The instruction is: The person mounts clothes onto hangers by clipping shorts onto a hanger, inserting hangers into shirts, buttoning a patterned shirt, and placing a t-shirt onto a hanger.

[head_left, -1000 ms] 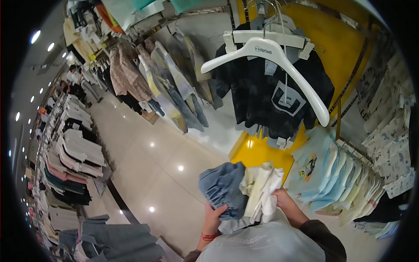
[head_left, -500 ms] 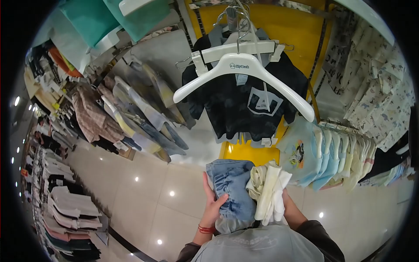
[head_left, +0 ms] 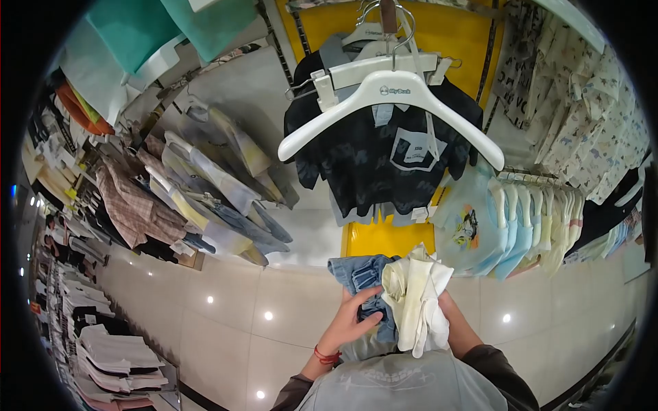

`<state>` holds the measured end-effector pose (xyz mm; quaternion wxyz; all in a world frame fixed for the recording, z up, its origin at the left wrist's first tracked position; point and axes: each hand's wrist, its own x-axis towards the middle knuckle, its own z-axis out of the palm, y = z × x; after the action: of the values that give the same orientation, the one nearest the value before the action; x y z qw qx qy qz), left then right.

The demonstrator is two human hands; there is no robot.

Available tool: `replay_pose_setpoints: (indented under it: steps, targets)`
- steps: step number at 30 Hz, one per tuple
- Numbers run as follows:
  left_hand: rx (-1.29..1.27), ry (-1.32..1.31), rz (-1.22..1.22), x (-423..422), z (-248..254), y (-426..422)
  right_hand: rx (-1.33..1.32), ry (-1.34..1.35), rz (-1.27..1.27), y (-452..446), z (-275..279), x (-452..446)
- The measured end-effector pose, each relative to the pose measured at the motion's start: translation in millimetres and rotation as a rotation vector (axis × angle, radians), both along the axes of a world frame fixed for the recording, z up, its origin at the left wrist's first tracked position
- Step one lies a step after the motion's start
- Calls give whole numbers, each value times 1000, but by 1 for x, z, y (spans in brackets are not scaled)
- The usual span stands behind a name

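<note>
Two textures: puckered denim (head_left: pixel 362 270), folded pale cloth (head_left: pixel 415 294)
Left hand (head_left: pixel 354 320): your fingers spread on denim
Right hand (head_left: pixel 449 312): fingers hidden, can't tell

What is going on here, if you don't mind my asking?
A person in a grey top has folded clothes in front of the chest. The left grip lies against the blue denim, and the right grip, partly hidden, is at the edge of the white cloth. Ahead, a bare white hanger hangs in front of a black shirt.
</note>
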<state>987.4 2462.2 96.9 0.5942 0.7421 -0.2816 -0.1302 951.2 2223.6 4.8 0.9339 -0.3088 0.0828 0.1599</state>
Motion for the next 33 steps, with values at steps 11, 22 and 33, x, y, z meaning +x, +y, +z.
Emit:
replay_pose_setpoints:
  steps: [11,22,33]
  targets:
    - [96,-270,223,27,-27,4,-545,-92,114,45,69,8]
    - [84,17,505,45,-54,43,-626,-226,-40,34,56,-9]
    - [-223,362,19,15,-88,23,-109,160,-14,62,38,1]
